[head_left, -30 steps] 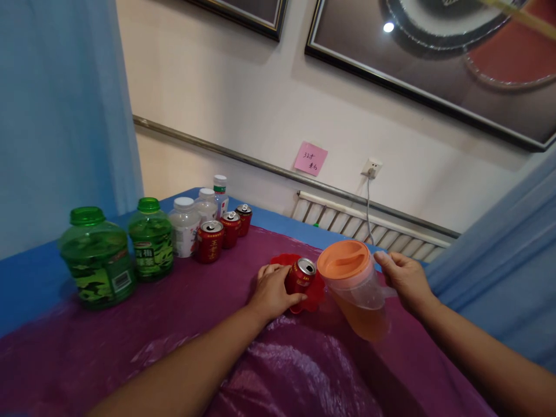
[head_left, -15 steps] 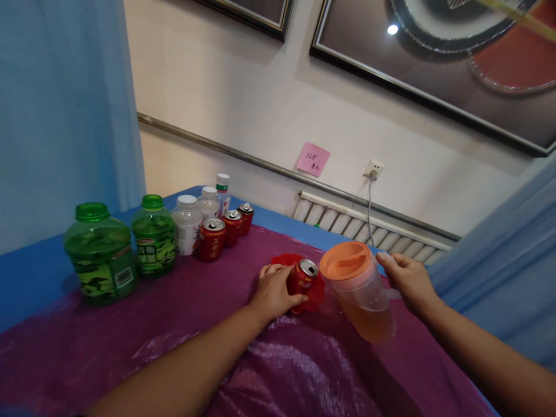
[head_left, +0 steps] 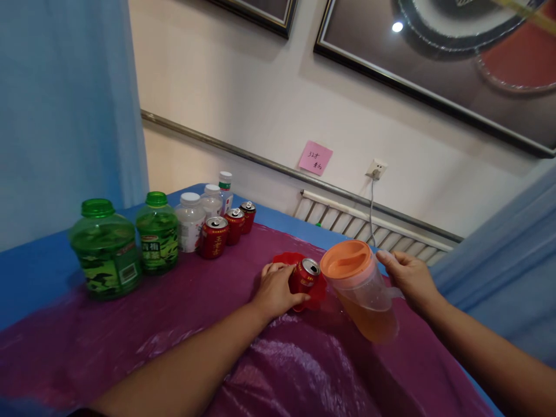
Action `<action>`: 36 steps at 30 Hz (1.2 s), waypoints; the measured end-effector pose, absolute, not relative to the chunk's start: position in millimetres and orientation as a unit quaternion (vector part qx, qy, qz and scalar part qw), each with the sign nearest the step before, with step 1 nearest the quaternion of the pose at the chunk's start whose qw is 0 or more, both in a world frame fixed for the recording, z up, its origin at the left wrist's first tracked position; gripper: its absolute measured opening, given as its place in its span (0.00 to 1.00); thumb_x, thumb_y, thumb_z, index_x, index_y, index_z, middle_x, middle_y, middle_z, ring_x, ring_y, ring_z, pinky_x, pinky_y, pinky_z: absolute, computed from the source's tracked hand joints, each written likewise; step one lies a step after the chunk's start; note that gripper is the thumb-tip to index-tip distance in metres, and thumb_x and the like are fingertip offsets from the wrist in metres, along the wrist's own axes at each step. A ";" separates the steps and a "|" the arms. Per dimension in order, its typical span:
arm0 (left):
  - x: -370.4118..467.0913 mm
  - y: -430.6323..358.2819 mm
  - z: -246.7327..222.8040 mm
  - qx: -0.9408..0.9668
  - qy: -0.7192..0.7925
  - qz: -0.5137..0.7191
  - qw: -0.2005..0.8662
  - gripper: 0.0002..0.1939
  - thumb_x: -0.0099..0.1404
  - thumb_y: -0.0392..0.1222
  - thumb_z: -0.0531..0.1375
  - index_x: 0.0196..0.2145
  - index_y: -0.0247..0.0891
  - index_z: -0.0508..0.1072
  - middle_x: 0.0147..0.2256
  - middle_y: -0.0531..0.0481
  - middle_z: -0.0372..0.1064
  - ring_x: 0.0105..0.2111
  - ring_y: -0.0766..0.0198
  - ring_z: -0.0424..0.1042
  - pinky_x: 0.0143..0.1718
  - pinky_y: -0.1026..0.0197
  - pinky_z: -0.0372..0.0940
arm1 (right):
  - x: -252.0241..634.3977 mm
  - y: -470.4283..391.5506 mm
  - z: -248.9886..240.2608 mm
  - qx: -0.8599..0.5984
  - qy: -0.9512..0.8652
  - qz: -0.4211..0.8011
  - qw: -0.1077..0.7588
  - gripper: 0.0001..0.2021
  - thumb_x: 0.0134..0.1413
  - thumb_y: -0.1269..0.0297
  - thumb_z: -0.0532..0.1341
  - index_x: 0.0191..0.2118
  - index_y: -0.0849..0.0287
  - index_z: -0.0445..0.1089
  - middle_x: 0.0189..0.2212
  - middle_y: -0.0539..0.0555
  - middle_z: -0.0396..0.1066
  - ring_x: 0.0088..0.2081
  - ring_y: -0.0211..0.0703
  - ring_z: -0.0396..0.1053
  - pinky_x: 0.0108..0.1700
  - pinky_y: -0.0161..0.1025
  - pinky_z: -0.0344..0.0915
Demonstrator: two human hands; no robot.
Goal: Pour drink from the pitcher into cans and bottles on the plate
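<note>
My left hand (head_left: pixel 277 289) is wrapped round a red drink can (head_left: pixel 304 279), its top open. Under that can lies a red dish with a wavy rim (head_left: pixel 319 295), partly hidden by the can and my fingers. My right hand (head_left: pixel 408 281) grips the handle of a clear pitcher (head_left: pixel 365 295) with an orange lid (head_left: pixel 346 259). The pitcher is tilted, its lid leaning left towards the can, and brownish liquid fills its lower part. I cannot see any liquid coming out. A small gap separates lid and can.
Left of my hands stand several red cans (head_left: pixel 214 237), white-capped bottles (head_left: pixel 190 223), and two green jugs (head_left: pixel 104 249) (head_left: pixel 156 231). A purple plastic sheet (head_left: pixel 195 307) covers the blue table (head_left: pixel 30 260). Behind are a radiator (head_left: pixel 343 214), a pipe (head_left: pixel 243 152), and a plugged-in socket (head_left: pixel 376 169). Blue curtains (head_left: pixel 65 104) hang at both sides.
The whole view has shifted slightly, so things appear a little further right. My hands, the can and the tilted pitcher keep nearly the same positions relative to one another.
</note>
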State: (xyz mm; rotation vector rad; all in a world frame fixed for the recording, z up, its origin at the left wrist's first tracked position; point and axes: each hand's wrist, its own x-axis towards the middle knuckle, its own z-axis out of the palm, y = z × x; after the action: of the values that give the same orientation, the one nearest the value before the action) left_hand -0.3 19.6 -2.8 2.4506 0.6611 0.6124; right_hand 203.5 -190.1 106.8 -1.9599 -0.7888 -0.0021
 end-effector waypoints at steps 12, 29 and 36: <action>0.6 20.7 -8.6 0.904 0.242 0.232 0.266 0.36 0.47 0.60 0.72 0.50 0.42 0.74 0.52 0.43 0.73 0.56 0.45 0.67 0.61 0.46 0.54 | 201.4 -188.7 111.3 -0.810 -0.329 0.004 0.486 0.30 0.45 0.35 0.65 0.17 0.54 0.54 0.15 0.43 0.48 0.19 0.34 0.48 0.20 0.34 0.50; -0.5 18.7 -4.7 0.901 0.247 0.234 0.269 0.37 0.47 0.60 0.72 0.52 0.43 0.74 0.52 0.43 0.74 0.56 0.44 0.68 0.61 0.46 0.55 | 200.5 -193.2 118.0 -0.812 -0.324 -0.004 0.487 0.29 0.45 0.36 0.66 0.18 0.54 0.55 0.16 0.43 0.49 0.21 0.34 0.49 0.21 0.33 0.55; -1.1 19.0 -3.7 0.903 0.247 0.228 0.267 0.36 0.47 0.60 0.72 0.51 0.42 0.74 0.51 0.43 0.74 0.55 0.44 0.67 0.60 0.47 0.55 | 197.7 -193.5 120.6 -0.812 -0.322 -0.006 0.487 0.29 0.45 0.36 0.66 0.18 0.54 0.55 0.16 0.43 0.49 0.20 0.34 0.50 0.20 0.33 0.55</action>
State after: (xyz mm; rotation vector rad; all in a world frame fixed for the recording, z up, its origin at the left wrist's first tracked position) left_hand -1.1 19.0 -3.7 2.4383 0.6662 0.6144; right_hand 197.7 -193.5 120.6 -1.9738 -0.7830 -0.0148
